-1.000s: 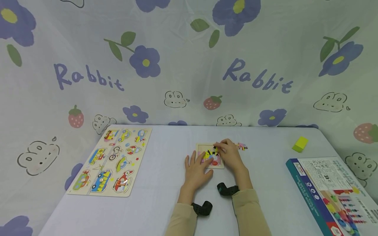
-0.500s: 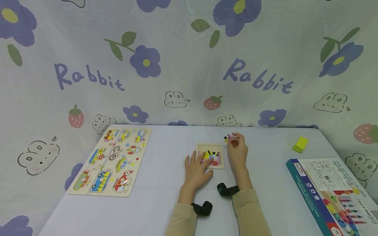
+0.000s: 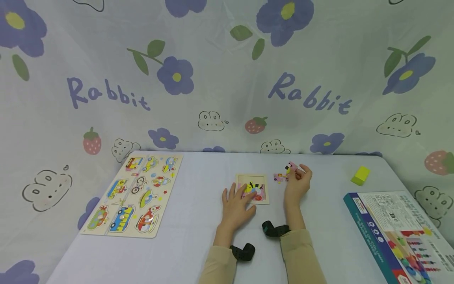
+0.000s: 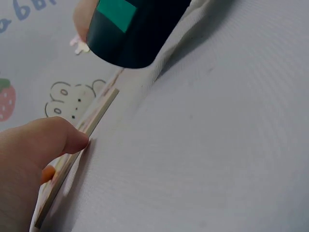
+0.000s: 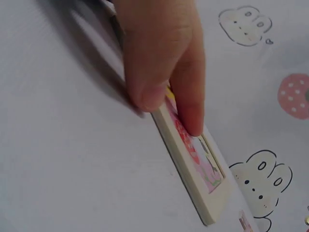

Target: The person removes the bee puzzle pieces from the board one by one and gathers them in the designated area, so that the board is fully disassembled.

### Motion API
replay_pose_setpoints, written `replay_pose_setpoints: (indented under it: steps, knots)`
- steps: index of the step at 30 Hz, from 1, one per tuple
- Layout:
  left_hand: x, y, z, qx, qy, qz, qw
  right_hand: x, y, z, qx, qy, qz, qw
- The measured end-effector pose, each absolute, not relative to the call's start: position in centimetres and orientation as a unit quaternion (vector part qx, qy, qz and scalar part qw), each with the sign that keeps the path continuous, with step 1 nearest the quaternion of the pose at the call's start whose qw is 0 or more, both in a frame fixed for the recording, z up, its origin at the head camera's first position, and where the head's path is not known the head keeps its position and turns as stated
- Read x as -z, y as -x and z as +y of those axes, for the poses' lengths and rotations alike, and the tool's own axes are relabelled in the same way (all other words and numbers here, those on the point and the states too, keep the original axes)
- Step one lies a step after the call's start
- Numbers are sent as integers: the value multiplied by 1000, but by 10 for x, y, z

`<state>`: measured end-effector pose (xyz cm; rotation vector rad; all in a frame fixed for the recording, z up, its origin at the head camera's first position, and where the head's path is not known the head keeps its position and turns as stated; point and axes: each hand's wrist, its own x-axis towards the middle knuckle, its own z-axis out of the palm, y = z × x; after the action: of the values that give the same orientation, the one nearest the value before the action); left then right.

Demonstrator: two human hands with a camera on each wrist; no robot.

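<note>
My left hand (image 3: 235, 203) lies with fingers spread on a small square wooden puzzle tray (image 3: 268, 189), fingertips over its picture. In the left wrist view, the thumb (image 4: 72, 140) is at the tray's edge. In the right wrist view, the left hand (image 5: 161, 53) has a finger on the picture beside a red round patch. To the tray's right, my right hand (image 3: 298, 183) pinches a pink puzzle piece (image 3: 291, 166) with black and white marks, tilted above the table. Beside that hand are pink and yellow puzzle pieces (image 3: 279, 178), partly hidden by it.
A large wooden vehicle puzzle board (image 3: 161, 197) lies at the left. On the right are a yellow block (image 3: 360, 174) and a flat printed box (image 3: 386, 209). A patterned cloth (image 3: 227, 86) hangs behind the white table (image 3: 198, 252).
My right hand has moved from the tray's upper right corner outward to the right, and now holds up a pink puzzle piece. The left hand has stayed on the tray.
</note>
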<state>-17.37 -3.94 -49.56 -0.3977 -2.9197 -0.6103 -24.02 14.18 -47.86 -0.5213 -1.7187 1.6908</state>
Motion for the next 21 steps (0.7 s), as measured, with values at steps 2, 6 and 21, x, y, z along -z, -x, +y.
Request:
replay_pose_setpoints:
  steps: [2, 6, 21]
  knots:
    - [495, 173, -39, 202, 132, -968, 66, 479, 240, 146, -660, 223, -633, 337]
    - [495, 173, -39, 201, 133, -968, 68, 481, 240, 153, -658, 255, -617, 348]
    - [495, 173, -40, 203, 132, -968, 69, 483, 239, 179, -605, 329, -642, 337]
